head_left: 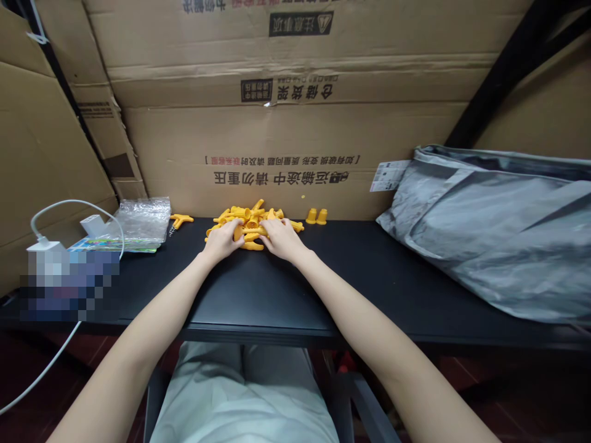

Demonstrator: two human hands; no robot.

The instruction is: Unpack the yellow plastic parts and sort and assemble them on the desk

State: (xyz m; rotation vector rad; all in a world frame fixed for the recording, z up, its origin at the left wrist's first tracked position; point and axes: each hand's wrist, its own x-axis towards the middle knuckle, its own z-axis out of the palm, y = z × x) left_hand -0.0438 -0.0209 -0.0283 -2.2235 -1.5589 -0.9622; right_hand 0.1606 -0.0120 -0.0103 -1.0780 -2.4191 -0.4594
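A heap of yellow plastic pieces (252,215) lies on the black table against the cardboard. At its front left, my left hand (223,240) is closed on a yellow plastic piece (238,233) with a rounded end. My right hand (283,239) reaches in from the other side, its thumb and fingers closed around the end of a yellow plastic piece. Whether both hands grip the same piece, I cannot tell. Left of the heap lies a yellow T-shaped handle with a dark metal spiral (181,222). Two yellow flared caps (316,216) stand to the right.
Cardboard (286,129) walls the back and left of the table (258,295). A large grey bag (498,234) covers the right side. At left are clear plastic packaging (141,218), a white charger (45,249) with a cable, and a blurred-out object (69,289).
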